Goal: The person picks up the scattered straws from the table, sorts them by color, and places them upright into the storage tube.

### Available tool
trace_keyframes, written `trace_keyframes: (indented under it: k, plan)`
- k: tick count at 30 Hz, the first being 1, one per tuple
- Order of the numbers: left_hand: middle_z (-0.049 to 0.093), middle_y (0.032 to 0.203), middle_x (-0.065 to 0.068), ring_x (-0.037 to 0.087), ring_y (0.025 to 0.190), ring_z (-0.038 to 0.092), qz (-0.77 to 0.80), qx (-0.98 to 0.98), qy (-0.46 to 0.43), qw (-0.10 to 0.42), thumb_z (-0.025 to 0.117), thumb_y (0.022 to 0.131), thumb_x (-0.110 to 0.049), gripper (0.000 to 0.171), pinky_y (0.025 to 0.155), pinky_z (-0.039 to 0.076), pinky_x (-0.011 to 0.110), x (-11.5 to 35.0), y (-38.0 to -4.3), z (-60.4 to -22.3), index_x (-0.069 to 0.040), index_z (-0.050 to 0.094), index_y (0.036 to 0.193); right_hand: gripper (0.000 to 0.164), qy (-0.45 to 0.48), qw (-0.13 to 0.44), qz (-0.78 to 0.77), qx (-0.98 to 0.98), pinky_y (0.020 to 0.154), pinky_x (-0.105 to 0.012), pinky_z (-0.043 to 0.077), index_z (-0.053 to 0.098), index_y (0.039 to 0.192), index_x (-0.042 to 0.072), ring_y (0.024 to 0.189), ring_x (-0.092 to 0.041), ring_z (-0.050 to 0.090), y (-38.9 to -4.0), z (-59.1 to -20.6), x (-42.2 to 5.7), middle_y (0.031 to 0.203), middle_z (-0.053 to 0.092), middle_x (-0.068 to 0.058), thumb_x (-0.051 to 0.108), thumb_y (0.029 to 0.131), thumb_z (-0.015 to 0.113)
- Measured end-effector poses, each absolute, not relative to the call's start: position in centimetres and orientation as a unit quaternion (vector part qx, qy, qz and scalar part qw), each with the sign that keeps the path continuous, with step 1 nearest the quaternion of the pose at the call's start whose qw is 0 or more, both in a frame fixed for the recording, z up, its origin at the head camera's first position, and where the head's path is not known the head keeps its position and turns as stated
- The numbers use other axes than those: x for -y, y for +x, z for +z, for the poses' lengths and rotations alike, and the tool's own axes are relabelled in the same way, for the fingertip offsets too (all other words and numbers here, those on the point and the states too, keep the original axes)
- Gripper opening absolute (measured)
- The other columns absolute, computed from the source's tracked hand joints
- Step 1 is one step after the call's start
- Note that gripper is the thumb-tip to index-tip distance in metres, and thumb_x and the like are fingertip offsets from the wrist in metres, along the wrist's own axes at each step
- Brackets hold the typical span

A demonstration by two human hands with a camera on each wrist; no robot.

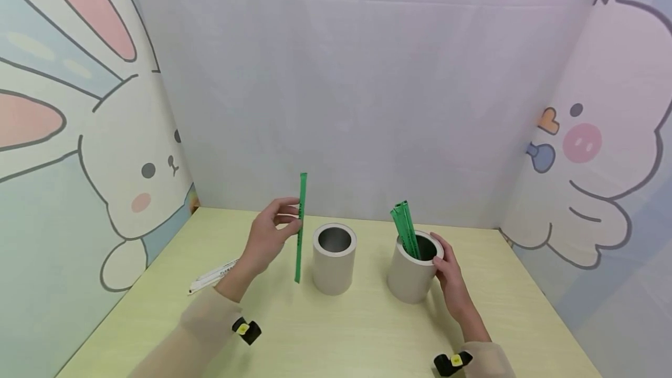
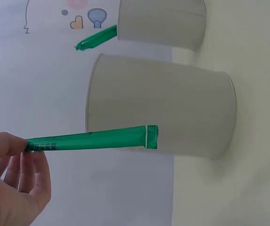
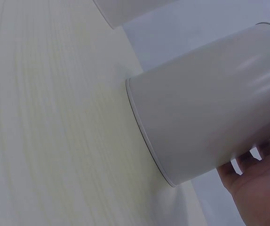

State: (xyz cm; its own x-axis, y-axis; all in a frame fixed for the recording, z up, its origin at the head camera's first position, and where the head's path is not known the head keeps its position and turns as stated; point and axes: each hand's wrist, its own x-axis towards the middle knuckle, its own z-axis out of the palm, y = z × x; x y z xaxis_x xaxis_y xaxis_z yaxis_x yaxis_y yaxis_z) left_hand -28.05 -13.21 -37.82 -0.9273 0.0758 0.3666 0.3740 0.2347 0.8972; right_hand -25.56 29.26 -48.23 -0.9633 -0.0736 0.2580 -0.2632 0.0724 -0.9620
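My left hand [image 1: 268, 235] pinches a slim green stick sachet [image 1: 300, 226] between thumb and fingers. It hangs upright, just left of an off-white cylindrical cup [image 1: 333, 270] with a dark metallic inside. In the left wrist view the sachet [image 2: 97, 139] has dark print near the fingers and overlaps the cup [image 2: 163, 103]. A second matching cup [image 1: 409, 276] stands to the right, with several green stick sachets [image 1: 404, 223] leaning in it. My right hand [image 1: 450, 276] grips this cup's right side near the rim. The right wrist view shows its fingers [image 3: 226, 175] against the cup's wall [image 3: 210, 103].
White printed stick sachets [image 1: 212, 276] lie on the pale wood-grain table [image 1: 336, 337], partly behind the left forearm. A plain pale cloth [image 1: 357, 104] forms the back wall. Side panels carry a cartoon rabbit [image 1: 131, 162] and a pig-nosed figure [image 1: 604, 150].
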Motion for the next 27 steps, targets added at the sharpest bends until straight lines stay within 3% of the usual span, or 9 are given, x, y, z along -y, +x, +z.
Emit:
trace_keyframes:
  k: [27]
  plan:
    - [0.065,0.124,0.002,0.02,0.113,0.065,-0.74,0.62,-0.172,0.194,0.071,0.101,-0.005,0.044,0.094,0.061,0.035,-3.7,-28.8,-33.7,-0.024,0.06,0.14,0.058,0.107,0.073,0.672,0.729,0.103,-0.01,0.036,0.022,0.168,0.017,0.142,-0.01,0.037,-25.6,-48.3,-29.3,0.165,0.029,-0.007,0.03,0.112,0.032]
